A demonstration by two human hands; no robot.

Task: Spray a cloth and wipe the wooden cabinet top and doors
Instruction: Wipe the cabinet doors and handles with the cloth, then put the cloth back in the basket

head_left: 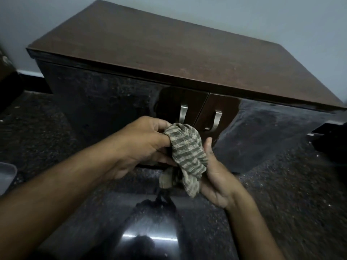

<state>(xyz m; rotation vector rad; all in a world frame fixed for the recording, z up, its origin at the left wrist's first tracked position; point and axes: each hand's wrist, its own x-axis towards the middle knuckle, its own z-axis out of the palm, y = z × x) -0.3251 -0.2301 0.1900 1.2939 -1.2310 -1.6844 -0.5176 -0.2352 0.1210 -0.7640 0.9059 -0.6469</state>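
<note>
Striped cloth [187,152] in front of cabinet [169,53] doors: soft, light, floppy. Left hand [142,145] pinches top corner; right hand [216,177], fingers loosely curled, cups it below. Bunch into pad before wiping, prob.

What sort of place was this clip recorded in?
Probably a room in a home or office, seen from floor level. A low wooden cabinet with two metal door handles stands against a plain painted wall on a dark, speckled, glossy floor.
</note>
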